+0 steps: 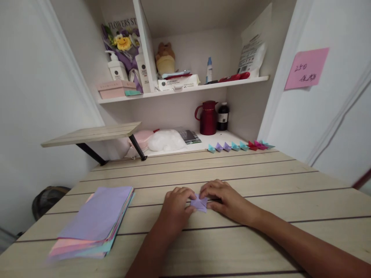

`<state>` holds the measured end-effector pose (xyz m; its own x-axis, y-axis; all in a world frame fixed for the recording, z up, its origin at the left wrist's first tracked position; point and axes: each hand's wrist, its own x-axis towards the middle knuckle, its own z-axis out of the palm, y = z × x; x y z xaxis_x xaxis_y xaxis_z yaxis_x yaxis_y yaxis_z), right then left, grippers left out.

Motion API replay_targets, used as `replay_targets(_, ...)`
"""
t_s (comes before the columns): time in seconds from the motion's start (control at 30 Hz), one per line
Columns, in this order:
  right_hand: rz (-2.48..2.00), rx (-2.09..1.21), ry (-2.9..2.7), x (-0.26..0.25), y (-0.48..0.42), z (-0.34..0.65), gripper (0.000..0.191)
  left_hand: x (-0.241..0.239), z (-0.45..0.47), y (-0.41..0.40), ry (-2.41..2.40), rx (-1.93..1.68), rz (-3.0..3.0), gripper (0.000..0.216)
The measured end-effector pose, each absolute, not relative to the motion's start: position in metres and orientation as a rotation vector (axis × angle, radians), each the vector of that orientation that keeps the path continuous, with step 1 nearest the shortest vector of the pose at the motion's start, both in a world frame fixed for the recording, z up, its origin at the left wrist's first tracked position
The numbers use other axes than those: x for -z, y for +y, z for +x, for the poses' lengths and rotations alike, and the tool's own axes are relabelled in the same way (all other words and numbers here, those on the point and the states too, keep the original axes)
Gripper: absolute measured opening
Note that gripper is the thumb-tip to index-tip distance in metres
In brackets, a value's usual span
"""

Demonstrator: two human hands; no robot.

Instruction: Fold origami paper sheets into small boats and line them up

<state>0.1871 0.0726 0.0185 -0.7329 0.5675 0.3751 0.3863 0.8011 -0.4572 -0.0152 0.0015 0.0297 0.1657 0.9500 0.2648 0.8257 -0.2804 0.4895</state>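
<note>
A small piece of folded purple paper [198, 203] lies on the wood-plank table between my hands, with crease lines showing on it. My left hand [179, 204] grips its left side between thumb and forefinger. From the other side, my right hand [220, 199] has its thumb and fingers on the right edge of the same paper. To the left rests a stack of coloured paper sheets [97, 216], purple on top with pink and teal beneath. Along the table's back edge stands a row of several small folded paper boats [235, 146] in teal, purple and red.
A small raised wooden shelf [95, 134] on black legs stands at the back left. Behind the table, a dark red jug [208, 119], a dark bottle [223, 116] and a white plastic bag [165, 140] sit in the cabinet. A pink note [307, 69] sticks to the right wall.
</note>
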Motion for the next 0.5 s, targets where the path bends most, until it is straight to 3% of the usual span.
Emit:
replay_targets(0.17, -0.709, -0.464, -2.511, -0.0181, 0.0729, 0.185, 0.013, -0.0293, -0.0161, 0.0004, 1.812, -0.781, 2.191, 0.02)
replay_targets(0.5, -0.67, -0.397, -2.524, -0.0172, 0.0697, 0.1831, 0.014, -0.0285, -0.0189, 0.0035, 1.853, -0.754, 2.178, 0.021)
